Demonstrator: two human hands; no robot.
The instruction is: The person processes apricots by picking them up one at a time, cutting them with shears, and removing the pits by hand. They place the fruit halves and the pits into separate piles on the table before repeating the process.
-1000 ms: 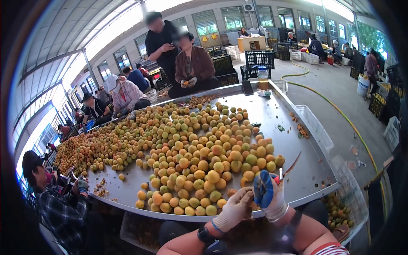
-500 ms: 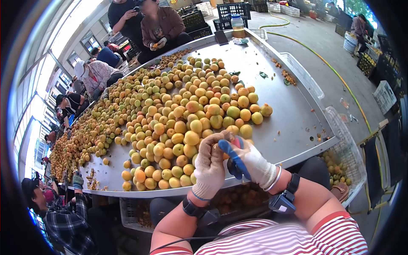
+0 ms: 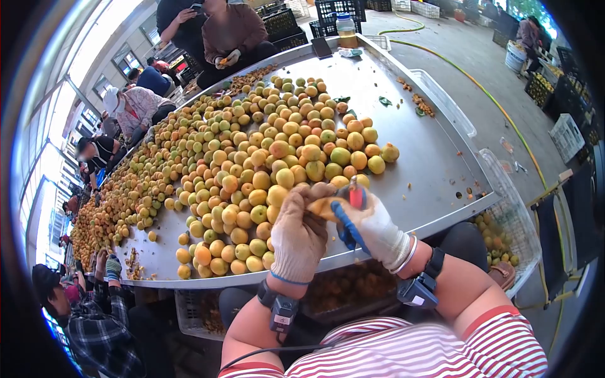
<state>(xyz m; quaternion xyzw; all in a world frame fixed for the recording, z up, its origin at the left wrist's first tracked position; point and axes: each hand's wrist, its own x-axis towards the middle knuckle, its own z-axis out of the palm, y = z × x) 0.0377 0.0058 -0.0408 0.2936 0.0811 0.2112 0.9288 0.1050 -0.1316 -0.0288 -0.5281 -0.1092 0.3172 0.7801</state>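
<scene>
Both of my hands wear gloves and meet over the near edge of the metal table point(image 3: 435, 220). Between them is an orange-yellow fruit point(image 3: 323, 208). My left hand point(image 3: 300, 233), in a cream glove with brownish fingers, has its fingers wrapped round the fruit. A small tool with a red handle point(image 3: 357, 196) is held in my right hand point(image 3: 372, 223), whose white glove has blue on the fingers. The tool's tip is too small to make out. Just beyond my hands lies a wide heap of yellow, orange and greenish fruits point(image 3: 271, 157).
Crates with fruits point(image 3: 498, 242) stand below the table's right side and under its near edge. A jar point(image 3: 346, 30) and a dark phone-like object point(image 3: 321, 48) lie at the far edge. Several people line the left and far sides, one in plaid point(image 3: 104, 334) nearby.
My left hand has turned and shifted slightly left, and more of the orange fruit shows between my hands. The red handle now points upward. The whole view has shifted slightly.
</scene>
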